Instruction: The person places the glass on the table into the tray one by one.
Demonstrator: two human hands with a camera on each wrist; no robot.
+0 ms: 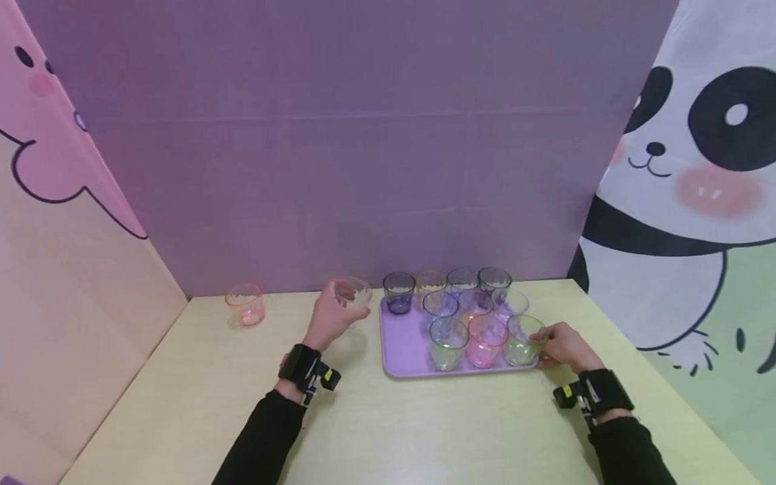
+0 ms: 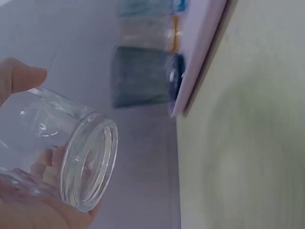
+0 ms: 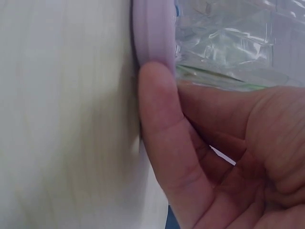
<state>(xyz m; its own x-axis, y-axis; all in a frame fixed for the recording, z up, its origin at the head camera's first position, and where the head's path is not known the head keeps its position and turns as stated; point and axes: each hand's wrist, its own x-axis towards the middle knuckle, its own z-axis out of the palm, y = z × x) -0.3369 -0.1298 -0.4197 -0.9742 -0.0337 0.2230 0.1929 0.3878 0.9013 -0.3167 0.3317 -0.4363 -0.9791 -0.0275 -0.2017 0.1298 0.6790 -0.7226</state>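
Observation:
My left hand (image 1: pixel 330 315) holds a clear glass cup (image 2: pixel 90 157) above the table, left of the purple tray (image 1: pixel 403 357). Thumb and fingers wrap the cup's side, and its thick round base faces the left wrist camera. At the tray's front right corner, my right hand (image 1: pixel 564 345) grips the rim, one digit pressed on the outer edge in the right wrist view. Its other fingers are beside a green-tinted cup (image 1: pixel 523 347), partly hidden there. Next to that cup stand a pink cup (image 1: pixel 485 343) and another green cup (image 1: pixel 447 347).
More tinted cups fill the tray's back rows, among them a dark cup (image 1: pixel 399 295) at the back left corner. A pink-rimmed cup (image 1: pixel 246 306) stands alone on the table (image 1: pixel 448 431) at the far left. A purple backdrop (image 1: pixel 364 168) rises behind the table.

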